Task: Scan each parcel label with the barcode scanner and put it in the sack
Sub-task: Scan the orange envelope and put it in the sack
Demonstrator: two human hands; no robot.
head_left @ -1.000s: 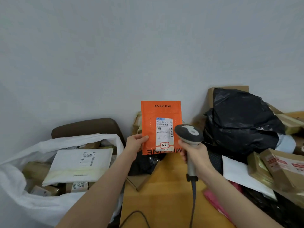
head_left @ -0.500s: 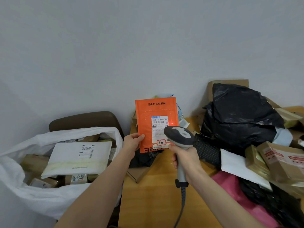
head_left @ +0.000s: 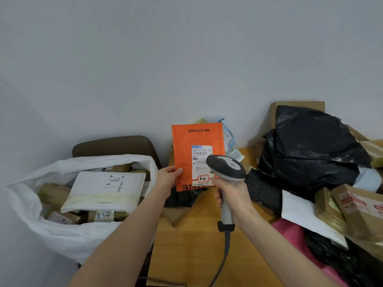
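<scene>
My left hand [head_left: 169, 178] holds an orange padded parcel [head_left: 186, 141] upright by its lower left edge, the word MISTINE upside down at its top. A white shipping label [head_left: 200, 160] faces me on its front. My right hand [head_left: 232, 198] grips the grey barcode scanner [head_left: 227, 168] by its handle; the scanner head sits just in front of the label's lower right part and hides it. A white sack [head_left: 37, 214] stands open at the left, holding a white mailer [head_left: 103, 191] and several brown parcels.
A wooden table [head_left: 199, 245] lies under my hands, the scanner cable [head_left: 224, 253] hanging down over it. At the right are a big black bag [head_left: 310, 150], a white envelope [head_left: 298, 214], brown boxes [head_left: 360, 210] and a pink bag [head_left: 290, 235]. A brown chair back [head_left: 116, 145] stands behind the sack.
The view has shifted; the parcel and scanner sit a little left and higher than a second ago. The scanner head now overlaps the label more. The red scan light seen half a second ago is gone.
</scene>
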